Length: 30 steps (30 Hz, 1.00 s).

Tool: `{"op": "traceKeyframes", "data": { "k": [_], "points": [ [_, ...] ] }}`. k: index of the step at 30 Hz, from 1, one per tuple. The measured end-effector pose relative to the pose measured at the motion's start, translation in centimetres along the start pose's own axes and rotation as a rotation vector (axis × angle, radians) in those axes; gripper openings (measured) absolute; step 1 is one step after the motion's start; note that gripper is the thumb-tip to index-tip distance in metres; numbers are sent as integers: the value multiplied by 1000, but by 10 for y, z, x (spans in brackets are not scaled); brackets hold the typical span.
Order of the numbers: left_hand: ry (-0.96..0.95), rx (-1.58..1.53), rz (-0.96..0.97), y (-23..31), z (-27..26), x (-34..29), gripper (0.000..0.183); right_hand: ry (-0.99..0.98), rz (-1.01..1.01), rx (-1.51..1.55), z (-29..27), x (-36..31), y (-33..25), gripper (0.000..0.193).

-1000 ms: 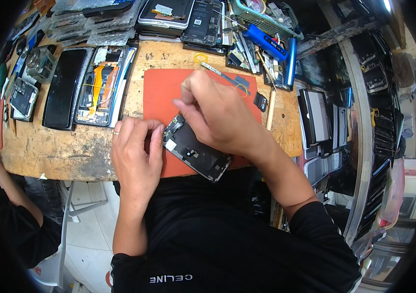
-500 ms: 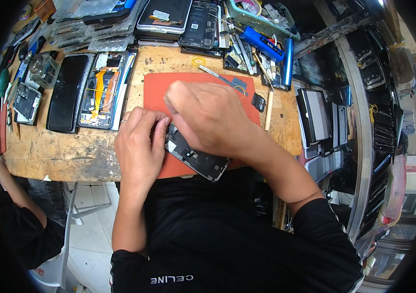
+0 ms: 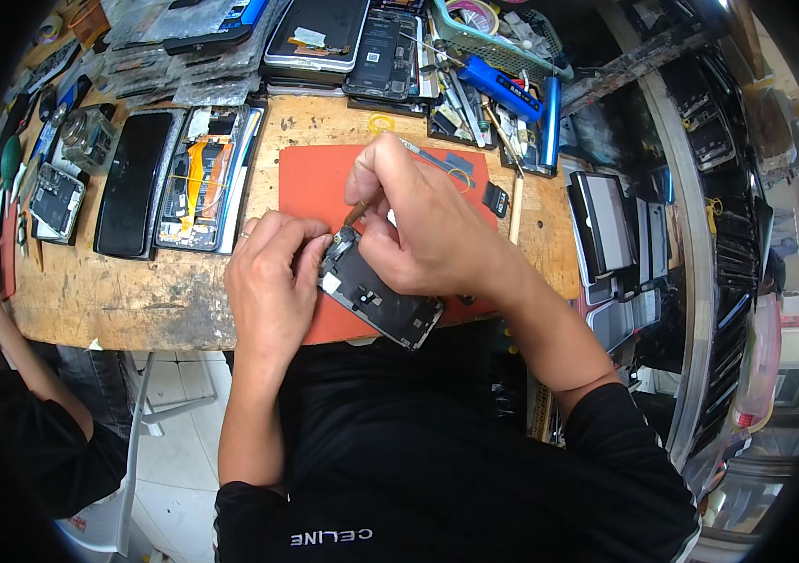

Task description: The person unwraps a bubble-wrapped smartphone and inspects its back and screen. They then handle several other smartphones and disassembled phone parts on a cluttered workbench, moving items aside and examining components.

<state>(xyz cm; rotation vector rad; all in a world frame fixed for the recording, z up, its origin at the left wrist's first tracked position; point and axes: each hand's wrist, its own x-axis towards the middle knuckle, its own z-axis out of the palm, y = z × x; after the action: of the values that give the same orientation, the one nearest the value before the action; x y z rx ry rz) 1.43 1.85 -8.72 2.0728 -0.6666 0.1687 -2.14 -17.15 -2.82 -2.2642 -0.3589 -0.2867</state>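
A black phone screen part (image 3: 390, 305), its inner side up with metal edges and small white labels, lies tilted on an orange-red mat (image 3: 310, 174). My left hand (image 3: 273, 272) pinches its far left end between thumb and fingers. My right hand (image 3: 432, 225) is closed around a slim brown tool (image 3: 355, 213), whose tip points down at that same end. The tip is too small to make out. Beyond my right hand, a grey strip (image 3: 432, 155) and a small black piece (image 3: 495, 198) lie on the mat.
Left of the mat lie an opened phone (image 3: 201, 183) with orange flex cables and a dark phone (image 3: 134, 183). Stacked phones (image 3: 315, 42), a blue tool (image 3: 503, 86) and a green basket (image 3: 550, 56) stand at the back. Another person's arm (image 3: 20, 338) shows at far left.
My right hand has turned and shifted slightly to the right, so the brown tool and more of the phone part show. My left hand keeps nearly the same place.
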Motion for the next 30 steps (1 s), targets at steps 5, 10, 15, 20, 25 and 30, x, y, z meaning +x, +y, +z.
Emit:
{"op": "traceKeyframes", "data": {
  "k": [5, 10, 15, 20, 25, 30],
  "points": [
    [-9, 12, 48, -1, -1, 0, 10, 58, -43, 47, 5, 2, 4, 26],
    [-7, -16, -50, 0, 0, -2, 10, 122, -79, -77, -1, -2, 9, 26],
    [-13, -84, -106, 2, -1, -1, 11, 84, -17, -14, -4, -9, 9, 23],
    [-24, -65, -111, 1, -2, -1, 11, 94, -56, -64, -2, -7, 11, 22],
    [-6, -56, -52, -1, -2, -1, 8, 40, -38, -61, -5, -7, 8, 22],
    [14, -48, -48, 0, -1, -1, 6, 25, -37, -41, -5, -7, 6, 22]
  ]
}}
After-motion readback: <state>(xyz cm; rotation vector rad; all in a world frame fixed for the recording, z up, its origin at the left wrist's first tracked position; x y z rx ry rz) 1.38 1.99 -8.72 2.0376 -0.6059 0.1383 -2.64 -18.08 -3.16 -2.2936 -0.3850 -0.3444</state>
